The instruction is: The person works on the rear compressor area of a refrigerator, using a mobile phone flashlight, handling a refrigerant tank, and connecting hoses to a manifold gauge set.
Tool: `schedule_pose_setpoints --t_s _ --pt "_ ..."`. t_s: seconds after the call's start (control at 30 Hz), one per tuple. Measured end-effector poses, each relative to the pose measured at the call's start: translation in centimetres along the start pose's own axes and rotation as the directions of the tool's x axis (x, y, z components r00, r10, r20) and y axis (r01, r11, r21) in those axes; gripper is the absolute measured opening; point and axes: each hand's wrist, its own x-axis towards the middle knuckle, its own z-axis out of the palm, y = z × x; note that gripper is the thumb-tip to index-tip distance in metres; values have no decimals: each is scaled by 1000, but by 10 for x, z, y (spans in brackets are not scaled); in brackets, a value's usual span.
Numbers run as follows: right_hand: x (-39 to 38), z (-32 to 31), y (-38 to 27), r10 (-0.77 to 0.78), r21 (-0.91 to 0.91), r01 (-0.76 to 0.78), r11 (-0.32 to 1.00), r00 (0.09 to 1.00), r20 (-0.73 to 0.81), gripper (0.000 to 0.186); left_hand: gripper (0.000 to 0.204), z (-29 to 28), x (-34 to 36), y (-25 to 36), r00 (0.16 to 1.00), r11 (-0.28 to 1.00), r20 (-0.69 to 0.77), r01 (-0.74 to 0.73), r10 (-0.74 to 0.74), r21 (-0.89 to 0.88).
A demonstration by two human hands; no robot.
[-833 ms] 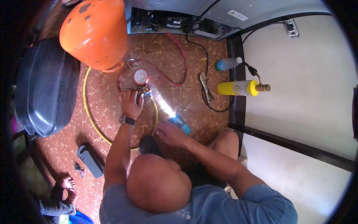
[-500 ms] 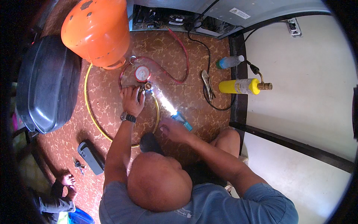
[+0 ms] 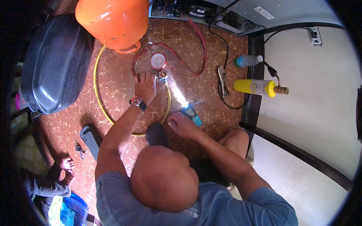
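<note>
My left hand (image 3: 146, 87), with a watch on the wrist, is closed at the side of a small gauge manifold (image 3: 162, 75) of brass and blue parts. Its fingers are curled, and the fingertips are partly hidden. A round red-rimmed pressure gauge (image 3: 158, 60) rises just beyond. From the manifold run a red hose (image 3: 180, 57) and a yellow hose (image 3: 98, 88), which loops round to the left. My right hand (image 3: 183, 124) hovers or rests near the yellow hose with its fingers curled, seemingly holding nothing. Beside it lies a teal keypad phone (image 3: 192, 115), its light shining toward the manifold.
An orange gas cylinder (image 3: 115, 22) and a black case (image 3: 56, 71) stand at left. Locking pliers (image 3: 222, 81), a plastic bottle (image 3: 247, 60) and a yellow canister (image 3: 254, 87) lie at right. A dark smartphone (image 3: 90, 138) and keys (image 3: 79, 150) lie near another person's hands (image 3: 66, 165).
The whole view has shifted, with the floor things now farther up and right. My left fingers are more curled at the manifold. The keypad phone now shows its screen and keys, less covered by my right hand.
</note>
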Motion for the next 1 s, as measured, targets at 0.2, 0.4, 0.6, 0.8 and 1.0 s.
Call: schedule_pose_setpoints --t_s 0.2,0.4,0.6,0.8,1.0 --pt "4 12 2 20 -53 -18 998 999 39 25 27 1 -4 1 999 998 -11 49 -49 -30" --pt "8 28 -7 -6 -171 -1 985 999 -36 33 33 0 -3 -2 999 993 -5 49 -50 -108" --pt "11 26 -13 55 -185 -56 981 998 -13 42 38 4 -7 -6 998 988 -38 51 -57 -146" --pt "12 31 -4 40 -209 -47 977 999 -37 43 42 0 -6 -8 997 969 -59 37 -53 -243" --pt "20 -18 -26 76 -5 -76 997 993 85 40 53 -13 -2 -22 892 700 -169 198 -418 -686"
